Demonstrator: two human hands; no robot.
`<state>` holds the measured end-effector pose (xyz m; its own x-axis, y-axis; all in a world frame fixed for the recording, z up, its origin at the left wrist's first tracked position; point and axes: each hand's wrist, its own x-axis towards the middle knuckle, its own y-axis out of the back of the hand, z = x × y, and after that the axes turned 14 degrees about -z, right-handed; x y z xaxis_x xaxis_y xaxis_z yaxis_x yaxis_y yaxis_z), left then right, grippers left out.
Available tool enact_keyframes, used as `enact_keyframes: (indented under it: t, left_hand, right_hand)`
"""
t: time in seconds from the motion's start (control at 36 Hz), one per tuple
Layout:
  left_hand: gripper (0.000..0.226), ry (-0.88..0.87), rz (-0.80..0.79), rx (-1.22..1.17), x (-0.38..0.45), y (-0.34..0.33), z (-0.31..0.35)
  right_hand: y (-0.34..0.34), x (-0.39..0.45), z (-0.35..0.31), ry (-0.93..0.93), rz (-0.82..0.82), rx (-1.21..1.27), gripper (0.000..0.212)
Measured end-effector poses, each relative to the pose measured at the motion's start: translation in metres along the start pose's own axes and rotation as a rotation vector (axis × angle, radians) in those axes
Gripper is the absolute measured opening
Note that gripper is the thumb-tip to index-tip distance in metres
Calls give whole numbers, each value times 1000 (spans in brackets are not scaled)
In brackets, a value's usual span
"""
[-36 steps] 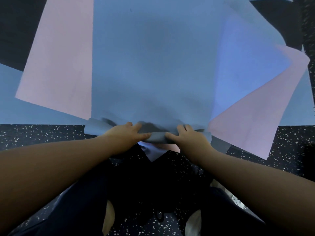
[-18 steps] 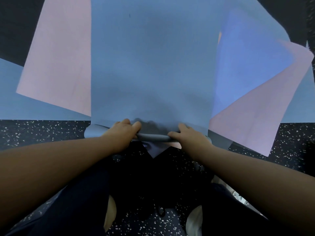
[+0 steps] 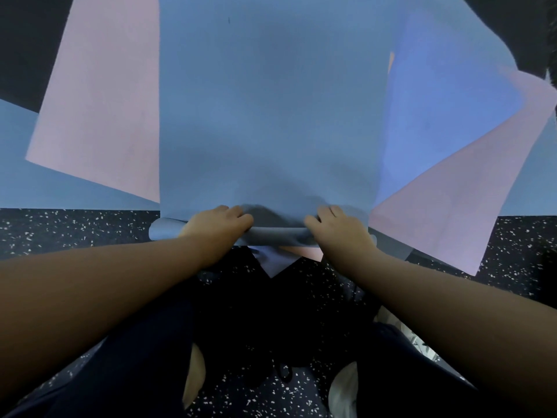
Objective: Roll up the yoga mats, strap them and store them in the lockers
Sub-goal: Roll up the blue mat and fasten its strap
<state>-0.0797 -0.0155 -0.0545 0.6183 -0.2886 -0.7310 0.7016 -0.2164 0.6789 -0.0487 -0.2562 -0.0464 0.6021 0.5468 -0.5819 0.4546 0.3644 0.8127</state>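
A grey-blue yoga mat (image 3: 268, 110) lies flat on top of the pile and stretches away from me. Its near end is curled into a thin roll (image 3: 277, 233) that runs left to right. My left hand (image 3: 215, 227) grips the roll left of centre, fingers curled over it. My right hand (image 3: 337, 229) grips it right of centre in the same way. The left tip of the roll (image 3: 164, 230) sticks out past my left hand. My fingertips are hidden behind the roll.
Under the top mat lie a pink mat (image 3: 102, 110) at the left, a brighter blue mat (image 3: 446, 110) and another pink mat (image 3: 446, 212) at the right. Pale blue mats (image 3: 45, 191) show at both sides. The floor (image 3: 75, 230) is black speckled rubber. My knees are below.
The roll at the near end has become tighter and thinner. Both hands have shifted slightly forward with it.
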Motion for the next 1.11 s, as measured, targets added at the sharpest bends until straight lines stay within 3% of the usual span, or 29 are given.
enact_keyframes:
  t: [0.08, 0.17, 0.25, 0.28, 0.36, 0.53, 0.67, 0.78, 0.94, 1.0, 1.11]
  left_hand:
    - [21, -78, 105, 19, -3, 1, -3]
    - [47, -115, 149, 68, -4, -2, -8]
    - [61, -91, 136, 139, -6, -2, -6]
    - [63, -81, 142, 151, -7, -2, -5]
    - [62, -54, 146, 150, -8, -4, -8]
    - [50, -15, 47, 173, -10, 3, -7]
    - [56, -35, -3, 102, -9, 7, -13]
    - [63, -89, 38, 81, -10, 8, -18]
    - [71, -84, -22, 104, -7, 18, -19]
    - [68, -69, -36, 88, -7, 19, -18]
    - [61, -27, -47, 111, -5, 16, -17]
  right_hand:
    - [2, 1, -3, 8, 72, 16, 39]
    - [0, 4, -5, 30, -14, 65, 43]
    - [-10, 6, -2, 87, 51, 85, 25]
    - [-17, 8, 0, 105, 74, 68, 30]
    - [-23, 6, 0, 67, 68, 42, 21]
    - [-20, -2, 3, 24, 77, 19, 42]
    - [-17, -2, 5, 33, 130, -17, 41]
    - [-13, -3, 11, 44, 179, -20, 23]
    - [-3, 5, 12, -4, 220, 14, 28]
    - [1, 7, 11, -39, 186, 19, 19]
    - [5, 6, 11, -61, 68, 43, 28]
